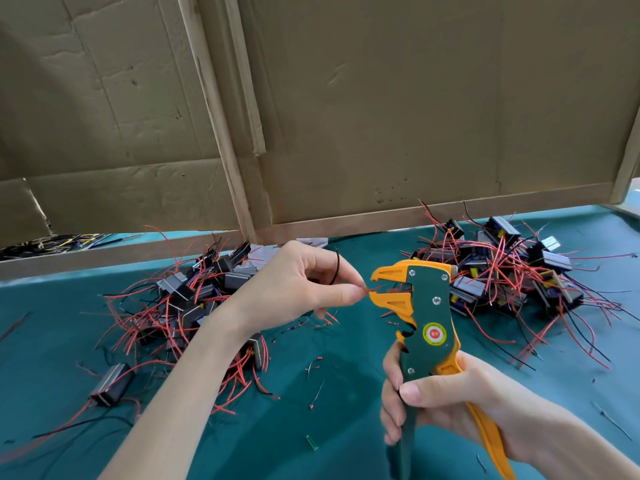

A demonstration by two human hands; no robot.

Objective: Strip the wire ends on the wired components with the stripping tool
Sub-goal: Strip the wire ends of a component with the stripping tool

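On the green bench point(277, 445), just right of the left heap of wired components point(180, 306), the left hand point(294, 289) pinches a red wire end point(373, 290) between thumb and forefinger, its tip at the open orange mouth of the stripping tool point(427, 306). The right hand point(446, 403) is curled round the tool's handles, with the 2nd heap point(502, 271) beyond; this is the feeding step, and next I'd expect the wire seated deeper, then a firm squeeze.

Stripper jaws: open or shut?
Open. The stripping tool shows a gap between its orange jaws; the red wire tip enters it.
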